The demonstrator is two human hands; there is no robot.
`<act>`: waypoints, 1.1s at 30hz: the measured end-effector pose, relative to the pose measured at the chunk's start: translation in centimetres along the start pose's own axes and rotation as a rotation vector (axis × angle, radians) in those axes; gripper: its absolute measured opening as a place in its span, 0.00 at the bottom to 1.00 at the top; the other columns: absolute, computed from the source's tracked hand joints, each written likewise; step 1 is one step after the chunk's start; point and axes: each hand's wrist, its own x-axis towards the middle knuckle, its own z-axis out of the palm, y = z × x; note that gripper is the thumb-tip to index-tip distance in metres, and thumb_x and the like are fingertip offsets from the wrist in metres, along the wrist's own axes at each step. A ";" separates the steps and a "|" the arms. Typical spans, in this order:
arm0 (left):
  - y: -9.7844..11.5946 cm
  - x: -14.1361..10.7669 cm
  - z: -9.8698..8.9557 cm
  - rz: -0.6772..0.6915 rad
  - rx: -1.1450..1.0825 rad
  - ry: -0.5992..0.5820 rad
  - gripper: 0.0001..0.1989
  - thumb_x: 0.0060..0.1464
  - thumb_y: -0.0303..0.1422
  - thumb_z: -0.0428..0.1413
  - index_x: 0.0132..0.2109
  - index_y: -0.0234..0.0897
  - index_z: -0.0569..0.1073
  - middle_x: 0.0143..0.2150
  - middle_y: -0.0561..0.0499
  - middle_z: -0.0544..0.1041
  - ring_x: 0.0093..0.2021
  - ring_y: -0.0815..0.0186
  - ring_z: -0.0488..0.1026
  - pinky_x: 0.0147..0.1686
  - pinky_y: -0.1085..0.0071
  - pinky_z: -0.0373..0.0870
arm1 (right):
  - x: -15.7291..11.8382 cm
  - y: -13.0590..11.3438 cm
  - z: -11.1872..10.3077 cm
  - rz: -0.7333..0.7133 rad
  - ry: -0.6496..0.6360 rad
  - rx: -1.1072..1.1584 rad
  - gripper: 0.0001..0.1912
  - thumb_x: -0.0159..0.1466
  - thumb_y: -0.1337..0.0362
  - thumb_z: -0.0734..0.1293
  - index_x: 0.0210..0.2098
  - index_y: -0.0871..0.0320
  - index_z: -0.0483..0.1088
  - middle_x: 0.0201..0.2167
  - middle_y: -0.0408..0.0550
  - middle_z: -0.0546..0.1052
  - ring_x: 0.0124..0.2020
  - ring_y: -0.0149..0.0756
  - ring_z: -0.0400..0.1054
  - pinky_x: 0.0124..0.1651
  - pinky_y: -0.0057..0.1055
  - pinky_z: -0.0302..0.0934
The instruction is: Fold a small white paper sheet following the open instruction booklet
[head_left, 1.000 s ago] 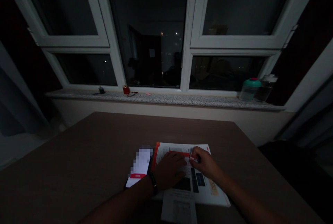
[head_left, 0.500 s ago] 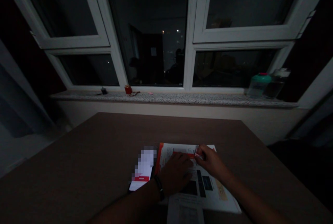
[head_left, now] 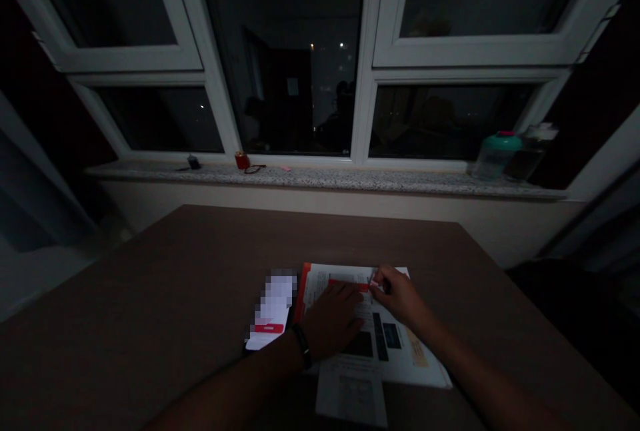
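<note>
Your left hand (head_left: 333, 324), wearing a black wristband (head_left: 302, 345), lies palm down on a white printed booklet with an orange-red left edge (head_left: 413, 354). Its fingers are extended and slightly spread, gripping nothing visible. Their tips reach a flat, narrow red strip (head_left: 364, 288); whether that strip is printed or a separate piece cannot be told.

Your right hand (head_left: 397, 294) is at the upper right part of the booklet, thumb and forefinger pinched together on a small, slim pale-and-pink object (head_left: 373, 282), which is too dim to identify. It sits at the right end of the strip.

The booklet rests on the brown wood-toned counter (head_left: 210, 271). A white sheet with a grey printed block (head_left: 327, 399) projects past its near edge, towards you. A lit smartphone with a red band on its screen (head_left: 270, 328) lies just beside the booklet's left edge, near your left forearm.

On the speckled stone windowsill (head_left: 320, 179) stands a clear container with a teal top (head_left: 500, 151), well apart from your hands.
</note>
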 end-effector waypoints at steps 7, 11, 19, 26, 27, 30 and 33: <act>-0.1 0.0 0.1 0.015 0.000 -0.001 0.22 0.59 0.30 0.56 0.59 0.40 0.61 0.63 0.45 0.64 0.63 0.55 0.60 0.62 0.54 0.57 | -0.4 0.1 -0.2 -0.065 -0.104 0.064 0.07 0.58 0.67 0.66 0.28 0.54 0.62 0.28 0.40 0.69 0.27 0.32 0.61 0.30 0.27 0.53; 0.0 -0.1 0.1 0.027 -0.014 0.013 0.23 0.59 0.30 0.57 0.59 0.41 0.62 0.63 0.45 0.64 0.62 0.54 0.60 0.61 0.54 0.58 | -0.2 -0.1 -0.3 -0.072 -0.074 0.045 0.07 0.60 0.68 0.65 0.28 0.54 0.61 0.30 0.42 0.69 0.30 0.34 0.63 0.33 0.28 0.53; -0.1 -0.1 -0.1 0.033 -0.009 0.023 0.22 0.58 0.32 0.58 0.57 0.39 0.64 0.61 0.45 0.66 0.61 0.53 0.61 0.60 0.54 0.58 | 0.2 -0.3 -0.4 -0.023 -0.028 0.017 0.07 0.60 0.67 0.65 0.29 0.55 0.60 0.30 0.42 0.68 0.30 0.34 0.62 0.33 0.29 0.53; 0.1 0.1 -0.1 0.064 0.029 0.011 0.17 0.58 0.33 0.58 0.53 0.38 0.67 0.56 0.45 0.69 0.57 0.53 0.64 0.57 0.55 0.60 | -0.5 -0.5 -0.6 -0.094 -0.172 0.047 0.09 0.53 0.72 0.67 0.28 0.54 0.63 0.26 0.37 0.67 0.25 0.30 0.60 0.28 0.25 0.50; 0.1 0.2 -0.1 0.065 0.036 0.008 0.16 0.58 0.33 0.58 0.52 0.39 0.67 0.56 0.45 0.69 0.56 0.53 0.65 0.57 0.54 0.61 | -0.5 -0.4 -0.6 -0.100 -0.179 0.048 0.09 0.52 0.72 0.68 0.28 0.54 0.63 0.26 0.37 0.67 0.26 0.30 0.60 0.28 0.25 0.50; 0.1 0.3 -0.1 0.064 0.063 -0.004 0.15 0.58 0.33 0.58 0.51 0.38 0.67 0.55 0.45 0.69 0.56 0.53 0.64 0.57 0.53 0.61 | -0.3 -0.2 -0.4 -0.090 -0.149 0.042 0.08 0.54 0.71 0.67 0.28 0.54 0.63 0.28 0.39 0.69 0.27 0.31 0.62 0.29 0.26 0.51; -0.1 0.3 0.1 0.058 0.084 -0.005 0.15 0.58 0.34 0.58 0.51 0.38 0.67 0.55 0.46 0.69 0.55 0.53 0.64 0.57 0.54 0.61 | 0.0 0.1 -0.3 -0.046 -0.047 0.013 0.06 0.59 0.68 0.65 0.28 0.55 0.61 0.29 0.41 0.68 0.30 0.34 0.62 0.32 0.28 0.52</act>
